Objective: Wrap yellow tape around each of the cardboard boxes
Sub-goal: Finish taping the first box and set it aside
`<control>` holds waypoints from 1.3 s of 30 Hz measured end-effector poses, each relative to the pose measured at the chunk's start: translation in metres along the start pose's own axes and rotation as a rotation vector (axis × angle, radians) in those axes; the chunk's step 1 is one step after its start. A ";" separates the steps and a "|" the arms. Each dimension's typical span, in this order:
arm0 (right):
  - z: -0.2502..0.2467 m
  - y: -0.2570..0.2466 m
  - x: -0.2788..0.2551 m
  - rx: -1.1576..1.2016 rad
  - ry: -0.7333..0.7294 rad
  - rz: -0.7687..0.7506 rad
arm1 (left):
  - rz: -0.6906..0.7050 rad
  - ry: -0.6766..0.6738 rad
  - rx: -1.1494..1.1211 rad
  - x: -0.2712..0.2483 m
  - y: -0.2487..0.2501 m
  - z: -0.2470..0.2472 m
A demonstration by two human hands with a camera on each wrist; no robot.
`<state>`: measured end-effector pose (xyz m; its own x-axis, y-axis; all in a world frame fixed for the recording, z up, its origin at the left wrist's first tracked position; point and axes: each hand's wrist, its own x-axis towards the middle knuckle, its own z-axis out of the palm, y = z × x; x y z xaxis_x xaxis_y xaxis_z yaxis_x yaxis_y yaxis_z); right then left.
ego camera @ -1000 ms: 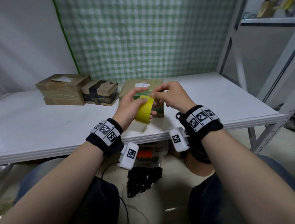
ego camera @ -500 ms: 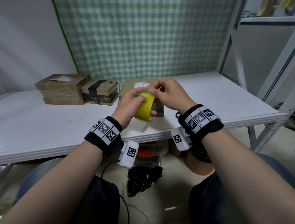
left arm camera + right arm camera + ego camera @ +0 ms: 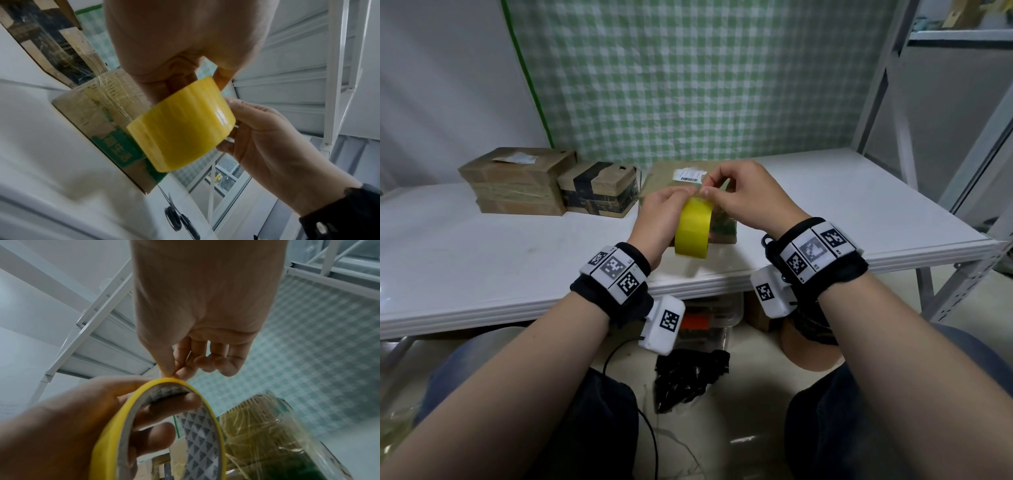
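Above the table's [image 3: 482, 260] front edge: yellow tape roll [image 3: 692, 228], left hand [image 3: 659, 219] gripping it through the core, right hand [image 3: 744, 195] pinching its top rim. Light, stiff ring, likely slick-faced; loose end best taken by fingertips. Nearest cardboard box [image 3: 664, 174] just behind.

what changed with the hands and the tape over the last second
The right hand rose a little, its fingers now pinching at the top edge of the yellow tape roll, apparently picking at the tape's end. The left hand still grips the roll through its core, in nearly the same spot. The three cardboard boxes have not moved.
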<state>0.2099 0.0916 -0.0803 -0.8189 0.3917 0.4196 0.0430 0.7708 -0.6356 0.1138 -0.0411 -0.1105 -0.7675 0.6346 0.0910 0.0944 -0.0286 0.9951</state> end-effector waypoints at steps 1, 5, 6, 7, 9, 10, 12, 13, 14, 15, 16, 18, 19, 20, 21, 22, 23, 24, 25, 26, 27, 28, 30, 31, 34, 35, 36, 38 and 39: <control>-0.001 0.000 -0.001 0.011 -0.006 -0.011 | -0.011 0.018 -0.003 0.001 -0.001 0.001; -0.003 0.000 -0.004 0.027 -0.038 -0.075 | -0.034 0.050 -0.009 0.004 -0.005 0.004; -0.003 0.000 -0.005 0.030 -0.045 -0.088 | -0.040 0.049 -0.012 0.004 -0.006 0.004; -0.003 -0.001 -0.006 0.031 -0.053 -0.102 | -0.042 0.052 -0.009 0.005 -0.007 0.004; -0.003 0.000 -0.006 0.021 -0.065 -0.114 | -0.030 0.067 0.006 0.005 -0.007 0.004; -0.004 0.000 -0.006 0.023 -0.063 -0.108 | -0.016 0.086 0.019 0.006 -0.008 0.003; -0.006 -0.002 -0.007 0.105 -0.036 -0.074 | 0.007 0.128 0.042 0.007 -0.007 0.000; -0.007 -0.003 -0.007 0.180 -0.006 -0.054 | 0.005 0.142 0.039 0.007 -0.005 -0.002; -0.008 -0.003 -0.007 0.266 0.029 -0.036 | -0.003 0.139 0.006 0.007 -0.003 -0.005; -0.009 -0.002 -0.005 0.341 0.069 -0.011 | -0.018 0.123 -0.042 0.007 0.000 -0.008; -0.009 -0.001 -0.003 0.386 0.112 0.025 | -0.025 0.122 -0.060 0.008 0.002 -0.013; -0.008 0.008 0.003 0.343 0.186 0.119 | 0.001 0.211 0.145 0.012 0.005 -0.025; -0.007 0.015 0.006 0.280 0.204 0.171 | 0.026 0.279 0.291 0.015 0.006 -0.034; -0.006 0.021 0.007 0.224 0.207 0.222 | 0.040 0.332 0.421 0.017 0.005 -0.043; -0.005 0.025 0.007 0.187 0.199 0.266 | 0.032 0.356 0.522 0.019 0.005 -0.052; -0.005 0.027 0.006 0.162 0.185 0.300 | 0.014 0.364 0.609 0.021 0.003 -0.060; -0.004 0.030 0.006 0.146 0.166 0.326 | -0.009 0.365 0.692 0.024 0.001 -0.066; -0.003 0.031 0.006 0.134 0.141 0.343 | -0.027 0.366 0.767 0.026 -0.002 -0.072; -0.001 0.032 0.006 0.127 0.112 0.356 | -0.039 0.366 0.834 0.029 -0.006 -0.076; 0.001 0.032 0.006 0.128 0.086 0.369 | -0.045 0.372 0.888 0.032 -0.010 -0.080; 0.002 0.031 0.006 0.135 0.061 0.385 | -0.066 0.379 0.934 0.034 -0.013 -0.081; 0.004 0.031 0.005 0.138 0.037 0.401 | -0.090 0.377 0.966 0.036 -0.017 -0.082; 0.004 0.030 0.003 0.145 -0.007 0.435 | -0.143 0.357 1.016 0.038 -0.023 -0.081; 0.004 0.029 0.002 0.152 -0.023 0.453 | -0.165 0.343 1.042 0.037 -0.025 -0.078; 0.003 0.026 0.000 0.175 -0.059 0.487 | -0.137 0.328 1.097 0.037 -0.026 -0.068; 0.003 0.026 0.000 0.180 -0.064 0.492 | -0.110 0.327 1.047 0.037 -0.024 -0.064; 0.003 0.026 0.001 0.178 -0.065 0.492 | -0.081 0.320 0.934 0.040 -0.023 -0.061; 0.003 0.023 0.000 0.165 -0.051 0.483 | -0.035 0.282 0.678 0.043 -0.017 -0.055; 0.002 0.021 0.000 0.148 -0.041 0.475 | -0.029 0.269 0.606 0.042 -0.013 -0.052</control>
<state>0.2094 0.1072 -0.0949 -0.7508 0.6595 0.0375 0.3372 0.4314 -0.8368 0.0467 -0.0543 -0.1173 -0.8991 0.4115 0.1491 0.3511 0.4748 0.8070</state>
